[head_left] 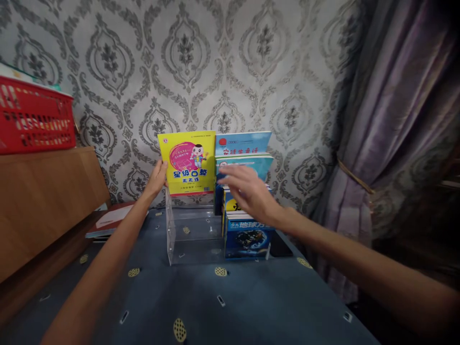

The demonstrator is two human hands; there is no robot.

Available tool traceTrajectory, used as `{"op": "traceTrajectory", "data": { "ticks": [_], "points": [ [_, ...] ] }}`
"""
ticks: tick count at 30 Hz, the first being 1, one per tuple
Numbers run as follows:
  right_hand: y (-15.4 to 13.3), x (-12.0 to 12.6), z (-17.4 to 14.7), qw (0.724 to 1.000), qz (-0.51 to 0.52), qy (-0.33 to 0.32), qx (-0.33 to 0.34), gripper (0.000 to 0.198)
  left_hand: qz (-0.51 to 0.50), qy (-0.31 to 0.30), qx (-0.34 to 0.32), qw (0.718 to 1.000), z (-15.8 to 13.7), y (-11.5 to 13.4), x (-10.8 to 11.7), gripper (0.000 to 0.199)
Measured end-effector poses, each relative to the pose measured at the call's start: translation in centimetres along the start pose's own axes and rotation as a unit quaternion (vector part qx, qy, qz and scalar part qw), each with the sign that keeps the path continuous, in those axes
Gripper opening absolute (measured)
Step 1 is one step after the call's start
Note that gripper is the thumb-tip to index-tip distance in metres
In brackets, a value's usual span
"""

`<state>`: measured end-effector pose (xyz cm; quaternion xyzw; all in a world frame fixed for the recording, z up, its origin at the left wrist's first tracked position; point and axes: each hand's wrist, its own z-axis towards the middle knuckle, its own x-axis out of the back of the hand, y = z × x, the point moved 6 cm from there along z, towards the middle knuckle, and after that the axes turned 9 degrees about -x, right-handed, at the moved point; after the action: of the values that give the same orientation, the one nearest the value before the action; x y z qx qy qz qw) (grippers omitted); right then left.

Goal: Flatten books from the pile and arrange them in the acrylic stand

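Observation:
A yellow workbook with a cartoon child on its cover stands upright at the back of a clear acrylic book stand. My left hand grips its left edge, the fingers partly hidden behind it. My right hand is open, fingers stretched out to the left, in front of the books on the stand's right side. A light blue book rises at the back there, with a teal book before it. Farther forward are a yellow book, partly covered by my hand, and a dark blue book with a globe.
The stand rests on a dark blue patterned tablecloth. A dark flat object lies right of it. At left, a red book tops a pile beside a wooden cabinet bearing a red basket. A purple curtain hangs at right.

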<state>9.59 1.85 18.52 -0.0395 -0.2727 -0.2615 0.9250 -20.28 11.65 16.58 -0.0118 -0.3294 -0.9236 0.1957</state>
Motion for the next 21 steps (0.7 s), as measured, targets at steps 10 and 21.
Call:
{"op": "traceTrajectory", "data": {
  "ticks": [10, 21],
  "points": [
    [-9.0, -7.7, -14.9, 0.953, 0.245, -0.157, -0.088, 0.037, 0.11, 0.101, 0.012, 0.989, -5.4, -2.3, 3.0, 0.05],
    [-11.6, -12.6, -25.5, 0.884, 0.347, -0.226, -0.217, 0.027, 0.571, -0.046, 0.117, 0.811, -20.0, -8.5, 11.7, 0.049]
  ]
}}
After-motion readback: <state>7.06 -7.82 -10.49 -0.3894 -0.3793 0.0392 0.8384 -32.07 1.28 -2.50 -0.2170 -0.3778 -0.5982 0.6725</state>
